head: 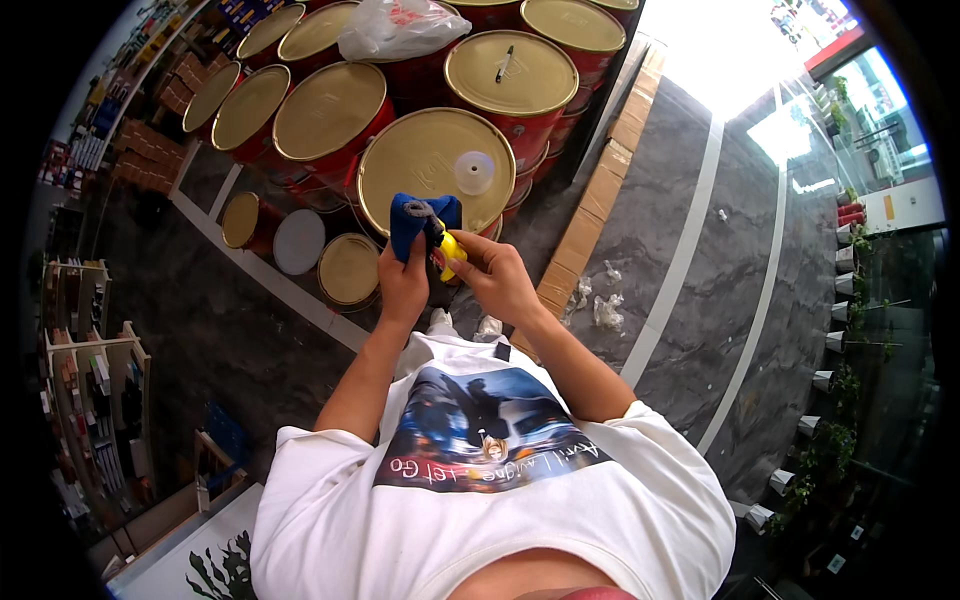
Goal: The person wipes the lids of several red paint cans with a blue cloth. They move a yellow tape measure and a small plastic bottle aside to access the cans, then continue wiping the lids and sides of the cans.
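My left hand (404, 281) grips a folded blue cloth item (409, 217) with a grey edge, above the near rim of a red metal drum with a gold lid (420, 154). Close beside it, my right hand (491, 274) holds a small yellow object (451, 255) between thumb and fingers. The yellow object meets the dark part of the blue item; its exact kind is unclear. A translucent round plastic piece (474, 173) with a small central hole lies on the drum lid. On the drum behind it rests a pen (505, 64).
More red drums with gold lids (330, 111) stand ahead, one bearing a white plastic bag (401, 28). A long cardboard strip (592, 210) runs along the floor at the right, near crumpled clear plastic (607, 310). Shelves (97, 341) stand at the left; potted plants (832, 442) line the right.
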Action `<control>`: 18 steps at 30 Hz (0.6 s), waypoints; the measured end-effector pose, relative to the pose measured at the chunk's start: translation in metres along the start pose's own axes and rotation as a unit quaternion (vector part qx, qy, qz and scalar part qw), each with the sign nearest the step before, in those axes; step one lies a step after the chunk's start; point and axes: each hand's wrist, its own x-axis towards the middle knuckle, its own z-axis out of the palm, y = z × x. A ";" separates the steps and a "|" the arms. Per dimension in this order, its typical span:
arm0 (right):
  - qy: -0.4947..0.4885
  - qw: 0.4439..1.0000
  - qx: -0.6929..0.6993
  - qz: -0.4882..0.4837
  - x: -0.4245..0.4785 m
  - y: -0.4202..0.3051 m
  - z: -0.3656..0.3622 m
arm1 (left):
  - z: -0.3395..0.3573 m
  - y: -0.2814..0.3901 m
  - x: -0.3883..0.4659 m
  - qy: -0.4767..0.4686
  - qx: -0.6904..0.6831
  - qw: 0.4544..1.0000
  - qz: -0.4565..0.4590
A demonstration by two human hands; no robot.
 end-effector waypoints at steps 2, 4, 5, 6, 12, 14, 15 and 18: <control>0.019 0.999 0.003 -0.027 0.003 0.006 0.008 | 0.019 -0.012 -0.007 0.135 -0.156 0.975 -0.088; 0.051 0.997 0.012 -0.060 0.002 0.011 0.020 | 0.031 -0.011 -0.013 0.194 -0.276 0.932 -0.135; 0.064 0.995 0.021 -0.067 0.001 0.011 0.025 | 0.035 -0.009 -0.019 0.189 -0.283 0.931 -0.132; 0.074 0.994 0.030 -0.077 0.002 0.009 0.029 | 0.039 0.002 -0.021 0.185 -0.291 0.930 -0.125; 0.091 0.977 0.173 -0.086 0.020 0.016 0.041 | 0.028 0.007 -0.001 0.119 -0.338 0.920 -0.157; 0.093 0.978 0.158 -0.100 0.022 0.008 0.038 | 0.015 0.018 0.017 0.103 -0.283 0.941 -0.154; 0.091 0.978 0.152 -0.109 0.024 0.004 0.037 | 0.007 0.022 0.023 0.071 -0.242 0.961 -0.111; 0.053 0.982 0.171 -0.065 0.022 -0.001 0.026 | -0.018 0.025 0.039 -0.036 -0.117 0.992 0.000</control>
